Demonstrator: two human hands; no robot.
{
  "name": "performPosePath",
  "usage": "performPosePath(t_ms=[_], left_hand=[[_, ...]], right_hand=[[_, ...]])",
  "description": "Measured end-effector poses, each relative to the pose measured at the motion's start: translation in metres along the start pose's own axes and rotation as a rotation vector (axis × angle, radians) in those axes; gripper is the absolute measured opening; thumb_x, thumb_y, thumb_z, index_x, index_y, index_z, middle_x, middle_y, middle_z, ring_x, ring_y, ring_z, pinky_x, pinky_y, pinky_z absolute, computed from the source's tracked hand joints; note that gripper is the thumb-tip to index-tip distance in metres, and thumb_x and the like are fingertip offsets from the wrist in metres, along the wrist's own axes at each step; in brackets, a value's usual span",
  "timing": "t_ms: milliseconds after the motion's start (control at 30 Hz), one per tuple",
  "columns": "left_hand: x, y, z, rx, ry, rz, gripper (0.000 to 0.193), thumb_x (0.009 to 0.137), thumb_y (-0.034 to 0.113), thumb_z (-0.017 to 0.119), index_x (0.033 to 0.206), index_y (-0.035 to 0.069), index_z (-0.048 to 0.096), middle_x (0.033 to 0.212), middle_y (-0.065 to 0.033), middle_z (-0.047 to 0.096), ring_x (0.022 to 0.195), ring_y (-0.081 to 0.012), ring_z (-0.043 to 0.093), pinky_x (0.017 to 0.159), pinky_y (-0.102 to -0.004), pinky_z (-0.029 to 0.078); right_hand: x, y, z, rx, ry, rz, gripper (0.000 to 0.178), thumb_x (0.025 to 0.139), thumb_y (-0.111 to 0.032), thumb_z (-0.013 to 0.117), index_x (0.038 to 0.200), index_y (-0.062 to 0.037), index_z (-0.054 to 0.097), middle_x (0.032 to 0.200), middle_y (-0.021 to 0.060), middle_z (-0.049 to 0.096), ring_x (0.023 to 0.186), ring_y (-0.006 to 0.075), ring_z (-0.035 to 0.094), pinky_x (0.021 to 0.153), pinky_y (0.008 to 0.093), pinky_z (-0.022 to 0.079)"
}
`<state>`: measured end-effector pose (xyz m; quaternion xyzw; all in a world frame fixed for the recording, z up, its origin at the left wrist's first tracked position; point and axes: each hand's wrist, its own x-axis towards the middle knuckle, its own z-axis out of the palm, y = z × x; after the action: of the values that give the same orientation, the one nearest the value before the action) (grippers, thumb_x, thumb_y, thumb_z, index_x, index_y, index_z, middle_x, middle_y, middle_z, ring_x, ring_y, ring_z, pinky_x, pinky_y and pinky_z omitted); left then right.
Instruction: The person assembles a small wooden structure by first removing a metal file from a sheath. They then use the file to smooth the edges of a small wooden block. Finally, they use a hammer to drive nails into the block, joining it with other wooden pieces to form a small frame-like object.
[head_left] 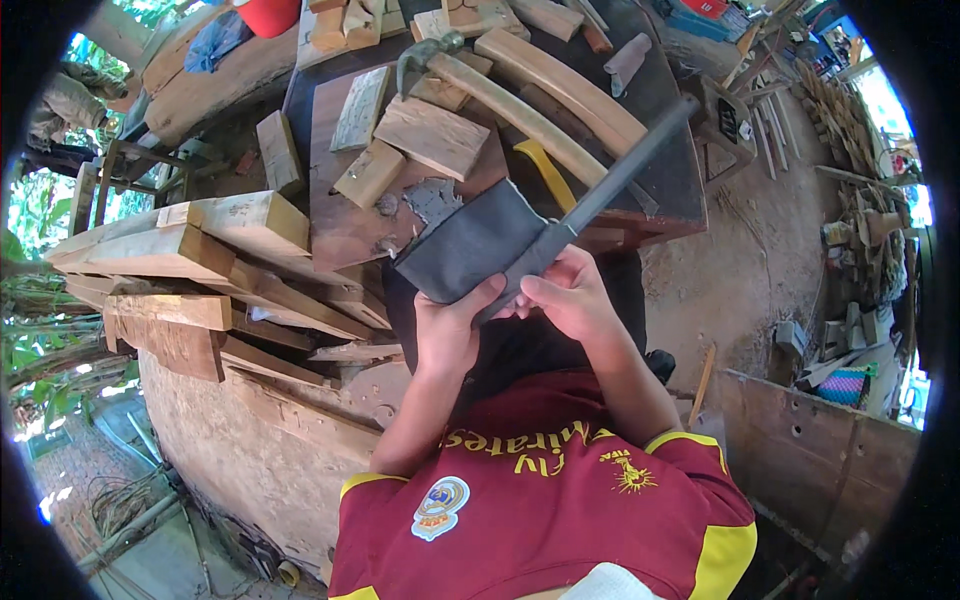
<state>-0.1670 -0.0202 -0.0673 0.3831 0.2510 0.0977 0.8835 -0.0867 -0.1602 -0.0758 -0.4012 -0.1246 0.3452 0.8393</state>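
My left hand (452, 325) pinches the lower edge of a dark grey sheet (470, 240) that looks like sandpaper, thumb on top. Closed next to it, my right hand (580, 300) has its thumb on the dark wrapped lower part of a long, slim dark bar (635, 160). The bar slants up and right over the bench; the sheet lies against its left side. Whether the two are joined is hidden by my fingers. Beyond them, a claw hammer (515, 112) with a wooden handle lies on the dark workbench (665, 210), beside a yellow curved strip (548, 172).
Wood blocks (432, 135) and a curved wooden piece (565, 85) lie on the bench. Thick planks (180, 250) are stacked at the left. A red bucket (268, 15) stands at the far left, and a brown wooden panel (815, 445) at the right.
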Motion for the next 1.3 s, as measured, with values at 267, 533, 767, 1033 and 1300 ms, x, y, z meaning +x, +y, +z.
performPosePath(t_ms=[267,533,767,1033,1300], left_hand=[[0.003,-0.013,-0.001,0.037,0.052,0.086,0.022,0.084,-0.002,0.069,0.105,0.001,0.065,0.097,-0.0096,0.07,0.078,-0.0183,0.069,0.065,-0.0294,0.059],[-0.007,-0.005,0.012,0.19,-0.003,0.236,0.023,0.085,-0.003,0.068,0.108,-0.002,0.064,0.099,-0.0081,0.069,0.083,-0.0178,0.067,0.071,-0.0314,0.057],[0.001,-0.004,0.009,0.054,0.052,0.071,0.019,0.086,-0.002,0.066,0.105,-0.003,0.064,0.093,-0.0142,0.07,0.073,-0.0205,0.069,0.061,-0.0299,0.059],[-0.002,-0.005,0.02,-0.068,0.026,-0.107,0.017,0.088,0.0,0.062,0.104,-0.006,0.063,0.088,-0.0156,0.069,0.067,-0.0198,0.068,0.055,-0.0284,0.059],[-0.003,-0.007,0.035,-0.054,-0.113,-0.128,0.025,0.089,0.001,0.063,0.113,-0.005,0.059,0.092,-0.0148,0.068,0.069,-0.0206,0.068,0.053,-0.0287,0.058]], right_hand=[[0.006,0.007,-0.004,-0.131,0.105,-0.083,0.018,0.083,-0.003,0.074,0.096,0.0015,0.063,0.084,0.0074,0.067,0.068,0.0123,0.063,0.058,0.0264,0.054],[0.016,0.011,-0.001,-0.19,0.288,-0.085,0.014,0.083,-0.005,0.075,0.091,0.0012,0.066,0.078,0.0067,0.068,0.062,0.011,0.063,0.058,0.0247,0.053],[0.014,0.005,-0.001,-0.1,0.234,-0.098,0.017,0.085,-0.007,0.073,0.098,0.003,0.067,0.088,0.0075,0.069,0.073,0.0122,0.065,0.064,0.024,0.053],[0.007,0.008,-0.019,0.019,0.008,-0.041,0.026,0.085,-0.009,0.073,0.107,-0.0003,0.063,0.098,0.0062,0.067,0.08,0.0113,0.062,0.067,0.0241,0.052],[0.002,0.001,-0.035,0.126,-0.117,-0.113,0.037,0.085,-0.013,0.075,0.114,0.0003,0.058,0.099,0.007,0.066,0.082,0.0134,0.063,0.067,0.0267,0.053]])
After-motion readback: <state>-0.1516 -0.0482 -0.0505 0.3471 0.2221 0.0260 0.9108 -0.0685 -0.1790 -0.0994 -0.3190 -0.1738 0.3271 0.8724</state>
